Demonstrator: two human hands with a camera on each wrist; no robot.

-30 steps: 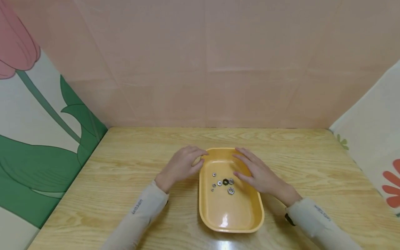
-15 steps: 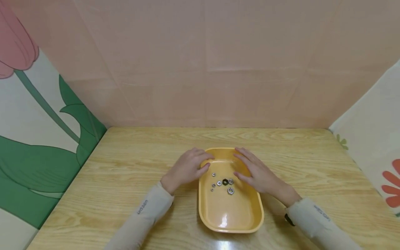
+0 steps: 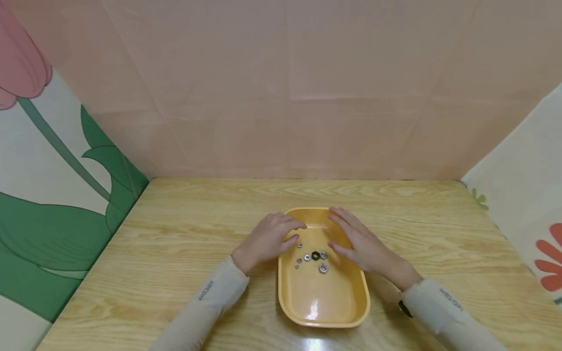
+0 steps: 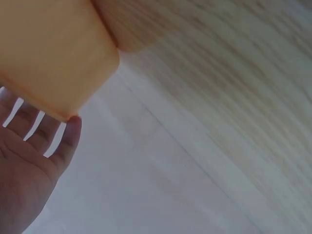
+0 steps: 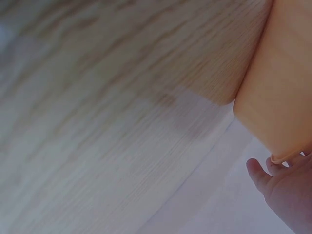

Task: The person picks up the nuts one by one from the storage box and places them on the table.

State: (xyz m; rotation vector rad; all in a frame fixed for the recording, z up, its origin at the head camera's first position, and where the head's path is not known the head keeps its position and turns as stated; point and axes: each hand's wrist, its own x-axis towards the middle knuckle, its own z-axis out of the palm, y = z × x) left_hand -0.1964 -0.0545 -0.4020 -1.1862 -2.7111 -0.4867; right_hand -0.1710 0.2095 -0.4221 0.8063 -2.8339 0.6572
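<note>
A yellow-orange plastic tray (image 3: 324, 302) stands on the wooden table, with several hex nuts on its floor. One nut is dark (image 3: 315, 255); a larger silver nut (image 3: 323, 268) lies just nearer, and smaller silver ones sit to the left. My left hand (image 3: 268, 239) reaches over the far part of the left rim, fingers loosely bent, pinching nothing. Over the right rim, near the far corner, is my right hand (image 3: 362, 243) with fingers spread. The left wrist view shows the left fingertips (image 4: 73, 122) by the outer rim; the right wrist view shows the right hand (image 5: 292, 190) at the rim.
The wood-grain table (image 3: 210, 204) runs back to a pinkish wall covering (image 3: 285, 97). Flower-printed sheets (image 3: 57, 234) close off the left and right sides. Light sleeves (image 3: 215, 297) cover both forearms.
My left hand has moved right and slightly nearer, from beside the left rim to over the tray. The right hand and the nuts keep their places.
</note>
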